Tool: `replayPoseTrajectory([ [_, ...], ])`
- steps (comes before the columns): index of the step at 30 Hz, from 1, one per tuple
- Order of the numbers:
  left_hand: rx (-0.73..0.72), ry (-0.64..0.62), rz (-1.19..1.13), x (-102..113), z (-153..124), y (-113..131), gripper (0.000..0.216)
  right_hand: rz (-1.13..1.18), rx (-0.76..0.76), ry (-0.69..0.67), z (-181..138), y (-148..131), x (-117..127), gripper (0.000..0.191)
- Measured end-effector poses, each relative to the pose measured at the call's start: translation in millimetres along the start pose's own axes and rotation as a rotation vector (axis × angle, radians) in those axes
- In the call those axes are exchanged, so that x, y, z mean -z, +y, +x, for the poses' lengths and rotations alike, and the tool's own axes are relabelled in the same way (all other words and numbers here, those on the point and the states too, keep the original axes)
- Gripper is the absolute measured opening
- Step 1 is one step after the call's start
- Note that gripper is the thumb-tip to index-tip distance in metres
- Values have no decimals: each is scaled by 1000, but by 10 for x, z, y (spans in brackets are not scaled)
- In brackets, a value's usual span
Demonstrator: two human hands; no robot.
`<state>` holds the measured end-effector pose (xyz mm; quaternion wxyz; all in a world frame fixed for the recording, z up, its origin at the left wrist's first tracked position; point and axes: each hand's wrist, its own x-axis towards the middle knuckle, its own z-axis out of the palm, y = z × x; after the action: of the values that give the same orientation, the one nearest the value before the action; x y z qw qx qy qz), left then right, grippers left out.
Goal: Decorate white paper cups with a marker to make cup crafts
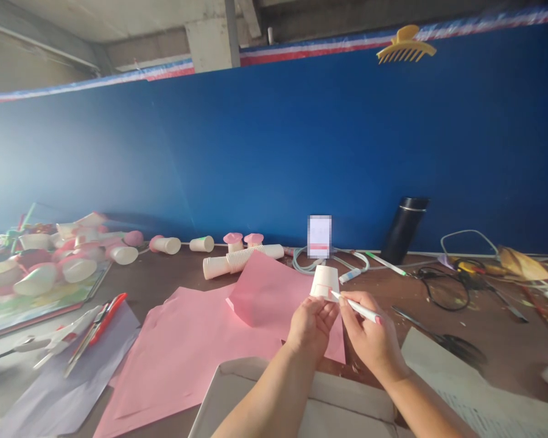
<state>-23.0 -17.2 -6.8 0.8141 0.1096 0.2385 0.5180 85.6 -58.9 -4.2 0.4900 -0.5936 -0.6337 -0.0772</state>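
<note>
A white paper cup (325,278) is held upside down in my left hand (311,325), whose fingers support it from below. Faint reddish lines mark the side of the cup facing me. In my right hand (369,340) is a white pen (360,307), gripped like a writing tool, with its tip at or very near the cup's wall. The far end of the pen has a pink-red spot. Pink paper sheets (196,331) lie on the table beneath and left of my hands, one with a curled edge.
Stacked paper cups (237,261) lie behind the pink paper. Pink-and-white cup pieces (55,267) crowd the left, above scissors and a red-handled cutter (95,331). A black bottle (404,231), cables (442,286) and black scissors (456,347) are at right. A blue panel (256,152) stands behind.
</note>
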Motion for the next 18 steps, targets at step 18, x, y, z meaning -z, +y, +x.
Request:
replayPoseTrajectory([
  [18, 8, 15, 3, 12, 4, -5, 5, -13, 24, 24, 8, 9, -4, 21],
])
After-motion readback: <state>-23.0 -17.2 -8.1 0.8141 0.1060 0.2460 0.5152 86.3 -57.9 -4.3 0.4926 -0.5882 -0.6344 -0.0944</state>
